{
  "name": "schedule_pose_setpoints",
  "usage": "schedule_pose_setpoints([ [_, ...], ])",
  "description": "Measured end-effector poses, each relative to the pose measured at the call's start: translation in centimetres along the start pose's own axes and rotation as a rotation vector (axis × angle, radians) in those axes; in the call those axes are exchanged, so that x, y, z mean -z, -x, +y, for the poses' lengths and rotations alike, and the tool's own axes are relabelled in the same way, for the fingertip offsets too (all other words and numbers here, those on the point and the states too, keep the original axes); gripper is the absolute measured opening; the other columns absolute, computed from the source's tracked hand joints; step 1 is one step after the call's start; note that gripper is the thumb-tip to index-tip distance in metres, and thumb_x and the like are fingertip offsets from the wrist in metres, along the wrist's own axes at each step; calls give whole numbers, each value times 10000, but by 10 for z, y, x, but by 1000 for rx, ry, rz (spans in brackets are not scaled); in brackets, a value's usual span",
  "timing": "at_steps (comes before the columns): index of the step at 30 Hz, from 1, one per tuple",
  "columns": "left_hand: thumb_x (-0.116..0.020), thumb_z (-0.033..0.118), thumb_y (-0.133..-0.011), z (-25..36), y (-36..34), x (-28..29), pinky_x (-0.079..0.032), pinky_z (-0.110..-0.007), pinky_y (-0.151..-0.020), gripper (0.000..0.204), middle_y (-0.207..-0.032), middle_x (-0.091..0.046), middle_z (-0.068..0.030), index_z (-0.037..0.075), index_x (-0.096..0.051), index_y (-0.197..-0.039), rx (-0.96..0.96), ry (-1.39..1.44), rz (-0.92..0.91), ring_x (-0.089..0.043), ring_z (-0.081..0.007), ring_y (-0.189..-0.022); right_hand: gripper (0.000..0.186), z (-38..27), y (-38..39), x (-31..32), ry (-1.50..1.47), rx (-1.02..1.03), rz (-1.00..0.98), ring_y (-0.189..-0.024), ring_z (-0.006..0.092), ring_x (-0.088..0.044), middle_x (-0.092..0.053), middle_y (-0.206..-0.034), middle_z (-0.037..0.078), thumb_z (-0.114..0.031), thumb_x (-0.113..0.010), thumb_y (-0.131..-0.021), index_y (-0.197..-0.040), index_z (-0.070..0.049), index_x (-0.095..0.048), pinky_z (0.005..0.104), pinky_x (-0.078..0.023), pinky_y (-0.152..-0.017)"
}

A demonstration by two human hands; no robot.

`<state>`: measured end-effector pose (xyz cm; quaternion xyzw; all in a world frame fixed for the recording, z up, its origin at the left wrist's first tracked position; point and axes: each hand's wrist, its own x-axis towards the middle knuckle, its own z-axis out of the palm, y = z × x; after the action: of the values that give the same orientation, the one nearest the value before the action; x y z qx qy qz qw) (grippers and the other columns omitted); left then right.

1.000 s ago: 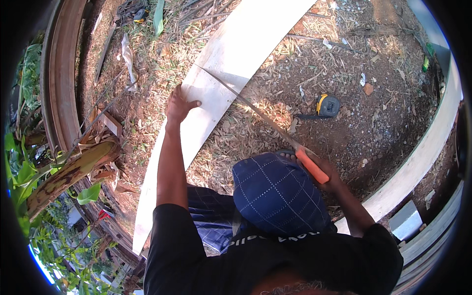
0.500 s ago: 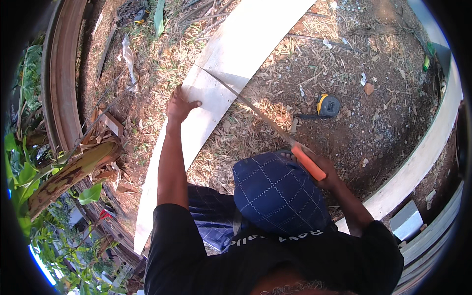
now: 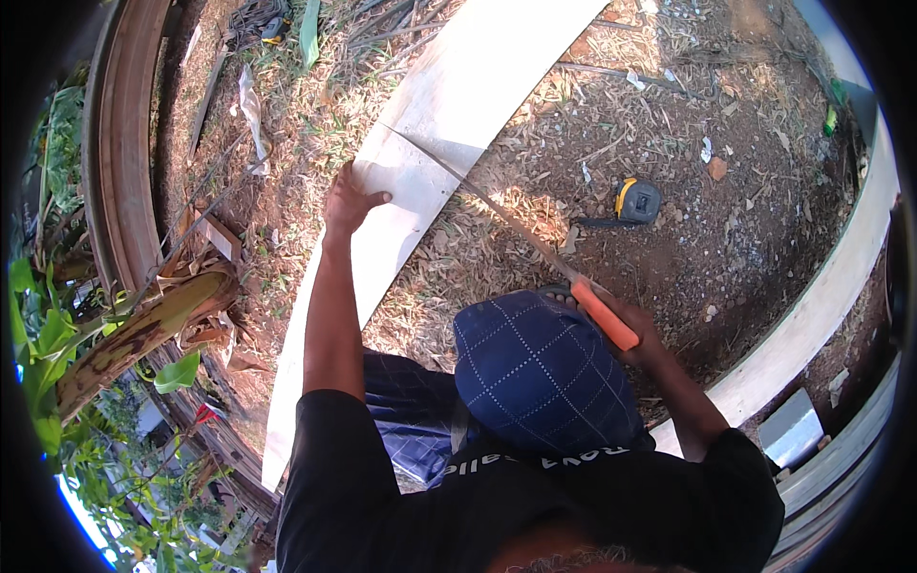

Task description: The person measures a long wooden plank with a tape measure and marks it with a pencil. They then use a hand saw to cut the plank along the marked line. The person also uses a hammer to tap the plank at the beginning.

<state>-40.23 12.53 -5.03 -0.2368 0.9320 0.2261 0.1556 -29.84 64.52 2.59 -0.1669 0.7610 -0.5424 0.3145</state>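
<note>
A long pale wooden board runs slantwise from the lower left to the top of the view. My left hand grips its left edge, thumb lying on the upper face and fingers over the edge. In my right hand is the orange handle of a handsaw, closed around it near my bent knee. The saw's thin blade reaches up and left across the board, just beyond my left hand. Its far end lies over the bright wood and is hard to make out.
A yellow and black tape measure lies on the dirt right of the saw. Another pale board curves along the right, near a grey block. Left are a banana-like stem, leafy plants and brown planks.
The handsaw and my right hand have shifted slightly down and right, drawing the blade back a little. My left hand stays in place on the board.
</note>
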Motion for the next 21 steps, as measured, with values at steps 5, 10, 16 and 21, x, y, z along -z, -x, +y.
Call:
schedule_pose_setpoints([
  [5, -978, 342, -580, -27, -4, -18, -458, -441, -1113, 1173, -1416, -560, -243, -6, -375, -1524, 15, 5, 15, -557, -370, -1308, 591, -13, -26, -10, -110, -72, -132, -1402, 287, -511, -545, -1494, 153, -169, -719, -940, -1490, -103, -514, 387, -385, -1172],
  [10, -978, 334, -587, -16, -7, -16, -462, -446, -1111, 1159, -1418, -568, -233, 3, -380, -1523, -47, 9, 20, -562, -372, -1305, 707, -22, -192, -61, -106, 130, 36, -928, 218, -726, -733, -1149, 168, -101, -734, -865, -1525, -151, -484, 326, -555, -834],
  [16, -978, 334, -595, -25, 0, -16, -465, -453, -1102, 1144, -1417, -569, -238, 10, -390, -1521, -9, -32, 68, -563, -370, -1307, 625, 14, -14, -4, 6, -17, -26, -1180, 304, -683, -674, -1331, 142, -186, -728, -920, -1502, -152, -501, 401, -529, -1004],
  [21, -977, 366, -584, -5, 4, -11, -483, -448, -1079, 1149, -1374, -603, -235, 12, -398, -1511, 12, -19, 30, -589, -374, -1271, 637, 6, -30, -21, -45, -6, 18, -1144, 246, -701, -680, -1327, 152, -181, -743, -903, -1483, -57, -511, 381, -534, -985],
])
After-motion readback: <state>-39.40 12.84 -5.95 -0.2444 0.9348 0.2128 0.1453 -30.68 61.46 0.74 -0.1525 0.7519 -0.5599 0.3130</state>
